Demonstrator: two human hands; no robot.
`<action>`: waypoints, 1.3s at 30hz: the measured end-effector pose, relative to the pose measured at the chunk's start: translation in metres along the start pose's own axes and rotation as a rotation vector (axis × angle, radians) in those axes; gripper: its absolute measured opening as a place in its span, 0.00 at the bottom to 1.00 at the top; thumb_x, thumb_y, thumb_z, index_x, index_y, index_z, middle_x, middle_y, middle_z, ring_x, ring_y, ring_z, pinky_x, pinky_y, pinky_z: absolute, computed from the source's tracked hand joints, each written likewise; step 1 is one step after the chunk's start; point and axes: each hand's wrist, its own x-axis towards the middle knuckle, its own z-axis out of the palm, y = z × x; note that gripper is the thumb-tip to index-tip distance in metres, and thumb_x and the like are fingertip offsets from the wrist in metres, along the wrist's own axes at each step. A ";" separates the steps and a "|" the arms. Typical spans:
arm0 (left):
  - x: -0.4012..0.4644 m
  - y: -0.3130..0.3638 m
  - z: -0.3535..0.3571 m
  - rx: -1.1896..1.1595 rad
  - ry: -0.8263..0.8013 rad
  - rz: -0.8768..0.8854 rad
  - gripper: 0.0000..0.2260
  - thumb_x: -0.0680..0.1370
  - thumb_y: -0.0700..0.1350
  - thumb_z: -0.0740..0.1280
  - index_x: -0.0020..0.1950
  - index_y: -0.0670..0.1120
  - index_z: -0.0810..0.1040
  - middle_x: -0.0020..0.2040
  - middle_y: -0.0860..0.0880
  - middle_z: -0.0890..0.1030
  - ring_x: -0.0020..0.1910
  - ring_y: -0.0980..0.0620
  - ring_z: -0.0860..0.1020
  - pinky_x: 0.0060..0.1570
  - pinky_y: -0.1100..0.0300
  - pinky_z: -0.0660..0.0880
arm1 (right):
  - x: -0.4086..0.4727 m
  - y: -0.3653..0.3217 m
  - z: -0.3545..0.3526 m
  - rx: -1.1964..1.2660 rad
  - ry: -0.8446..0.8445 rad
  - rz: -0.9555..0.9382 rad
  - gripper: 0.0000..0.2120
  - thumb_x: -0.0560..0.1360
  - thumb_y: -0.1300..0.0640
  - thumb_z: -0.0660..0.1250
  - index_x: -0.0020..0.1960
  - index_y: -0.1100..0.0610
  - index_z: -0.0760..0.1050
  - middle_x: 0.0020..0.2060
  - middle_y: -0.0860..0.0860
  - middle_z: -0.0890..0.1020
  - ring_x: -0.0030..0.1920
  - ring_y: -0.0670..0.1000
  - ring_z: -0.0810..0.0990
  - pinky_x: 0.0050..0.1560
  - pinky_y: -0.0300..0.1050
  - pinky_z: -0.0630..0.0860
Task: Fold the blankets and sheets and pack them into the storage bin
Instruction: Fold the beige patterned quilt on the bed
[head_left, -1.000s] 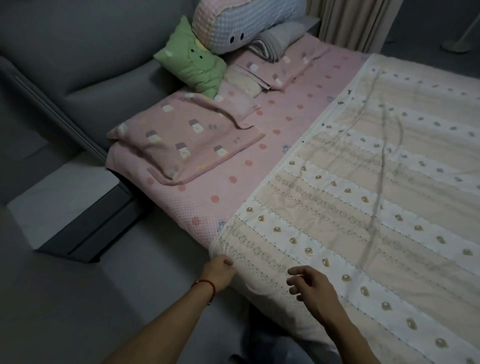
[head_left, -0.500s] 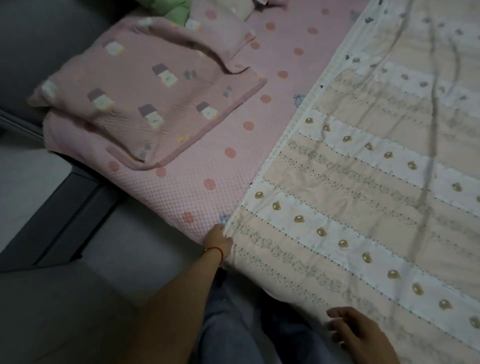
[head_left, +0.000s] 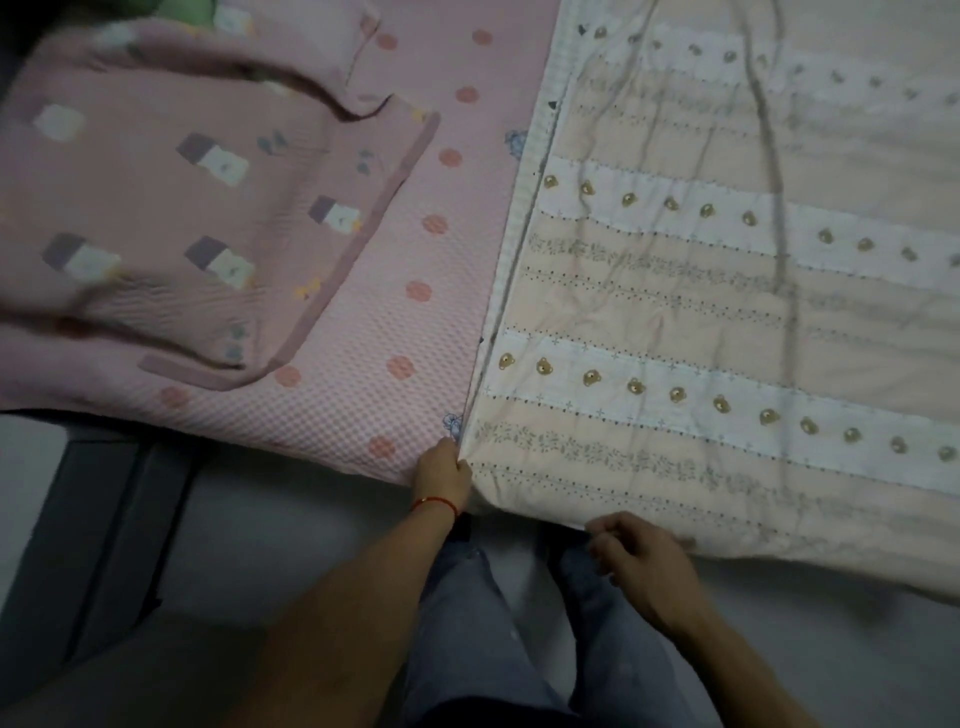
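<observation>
A cream and white striped blanket (head_left: 727, 312) with small bear prints lies spread over the right part of the bed. My left hand (head_left: 441, 475), a red string at its wrist, grips the blanket's near left corner at the bed's edge. My right hand (head_left: 639, 558) is at the blanket's near hem a little to the right, fingers curled against the fabric; whether it holds the hem is unclear. A folded pink blanket (head_left: 171, 208) with small house prints lies at the left on the pink dotted sheet (head_left: 395, 291). No storage bin is in view.
My legs in grey trousers (head_left: 467, 623) stand on the grey floor against the bed's side. A dark low stand (head_left: 93, 519) sits at the left beside the bed. A green cushion corner (head_left: 182, 6) shows at the top left.
The view has dropped and closed in on the bed's edge. My left hand stays on the blanket corner. My right hand has come left along the hem toward the corner.
</observation>
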 end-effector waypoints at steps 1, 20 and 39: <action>-0.005 -0.002 -0.003 -0.073 -0.025 0.011 0.03 0.80 0.39 0.62 0.48 0.40 0.75 0.44 0.43 0.78 0.46 0.44 0.78 0.39 0.59 0.70 | -0.002 -0.009 0.007 0.012 0.004 -0.006 0.07 0.78 0.58 0.66 0.46 0.47 0.80 0.37 0.42 0.86 0.39 0.44 0.84 0.46 0.49 0.82; -0.002 0.004 0.020 0.048 -0.022 0.003 0.13 0.80 0.36 0.59 0.64 0.40 0.71 0.60 0.40 0.73 0.56 0.41 0.75 0.51 0.52 0.71 | -0.034 0.028 0.064 0.206 0.047 0.176 0.06 0.77 0.61 0.68 0.47 0.52 0.81 0.36 0.49 0.86 0.35 0.48 0.85 0.45 0.52 0.81; 0.018 0.016 0.020 -0.233 0.114 -0.231 0.07 0.75 0.37 0.70 0.53 0.40 0.80 0.52 0.41 0.83 0.52 0.41 0.80 0.45 0.57 0.72 | -0.036 0.036 0.050 0.249 0.117 0.195 0.07 0.78 0.62 0.66 0.49 0.52 0.81 0.38 0.48 0.87 0.36 0.46 0.85 0.44 0.45 0.80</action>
